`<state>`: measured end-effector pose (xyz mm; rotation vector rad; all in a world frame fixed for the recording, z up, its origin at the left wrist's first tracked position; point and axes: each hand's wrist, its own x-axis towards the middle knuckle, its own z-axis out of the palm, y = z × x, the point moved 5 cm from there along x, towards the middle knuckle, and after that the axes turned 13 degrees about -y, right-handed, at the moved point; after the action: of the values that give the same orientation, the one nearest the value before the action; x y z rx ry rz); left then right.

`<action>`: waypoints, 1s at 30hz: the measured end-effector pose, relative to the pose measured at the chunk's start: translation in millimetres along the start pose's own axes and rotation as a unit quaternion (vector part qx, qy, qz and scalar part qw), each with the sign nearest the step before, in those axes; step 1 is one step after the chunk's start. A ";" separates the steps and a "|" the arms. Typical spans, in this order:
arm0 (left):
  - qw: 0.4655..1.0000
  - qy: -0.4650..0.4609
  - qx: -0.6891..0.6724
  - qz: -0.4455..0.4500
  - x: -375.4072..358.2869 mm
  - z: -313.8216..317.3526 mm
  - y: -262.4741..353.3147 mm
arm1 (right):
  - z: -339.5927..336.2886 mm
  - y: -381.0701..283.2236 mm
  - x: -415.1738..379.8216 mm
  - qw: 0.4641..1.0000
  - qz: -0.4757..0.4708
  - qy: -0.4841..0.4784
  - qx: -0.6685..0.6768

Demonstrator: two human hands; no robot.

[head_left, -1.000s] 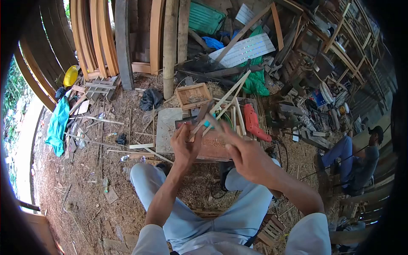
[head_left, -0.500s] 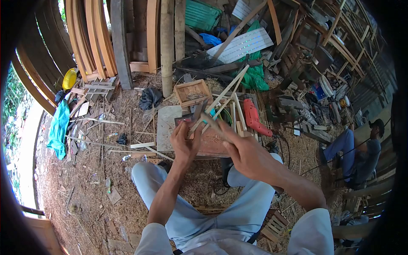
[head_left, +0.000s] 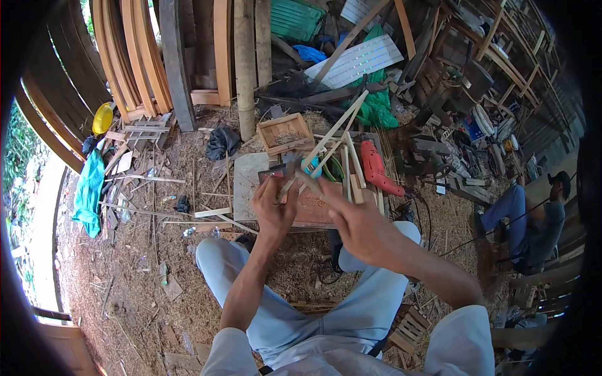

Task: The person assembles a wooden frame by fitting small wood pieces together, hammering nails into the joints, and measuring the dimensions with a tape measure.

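Observation:
My right hand [head_left: 371, 230] is closed round the wooden handle of a hammer [head_left: 307, 180]. Its dark head, blurred by motion, is just above the fingers of my left hand [head_left: 274, 205]. Those fingers are pinched together at the near end of thin pale wooden strips [head_left: 334, 134], which slant up to the right. Whether a nail is also between them cannot be made out. Beneath both hands is a low reddish work board [head_left: 313, 212] with wood shavings on it. A small dark box [head_left: 271, 173] lies just beyond my left fingertips.
A red power drill [head_left: 375, 166] lies right of the strips. Behind the board stands a shallow wooden tray [head_left: 285, 133]. A grey slab [head_left: 245, 188] is to the left. Sawdust and scraps cover the ground; another person [head_left: 540, 229] sits at the far right.
The hammer head has shifted slightly and is more blurred now. My left hand keeps its pinch on the strips. The whole view has moved a little.

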<state>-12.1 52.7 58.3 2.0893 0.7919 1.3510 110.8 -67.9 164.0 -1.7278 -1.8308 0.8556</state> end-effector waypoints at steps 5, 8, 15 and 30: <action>1.000 0.005 -0.001 0.011 2.4 -0.9 2.6 | -3.0 -10.0 0.2 0.994 -0.096 0.057 -0.009; 0.999 0.002 0.020 0.025 -1.8 -1.4 2.2 | 11.9 8.2 2.2 0.994 -0.040 -0.029 -0.100; 1.000 0.017 0.001 0.005 -0.1 -1.8 -2.1 | -15.5 -15.4 -4.8 0.999 0.030 0.016 -0.006; 0.999 -0.026 0.034 -0.026 -0.3 -1.8 -0.9 | 13.4 12.7 -1.0 0.993 -0.033 -0.019 -0.116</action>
<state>-14.1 53.3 58.1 2.1319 0.8752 1.2537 110.1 -70.3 145.7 -1.7864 -2.0691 0.6753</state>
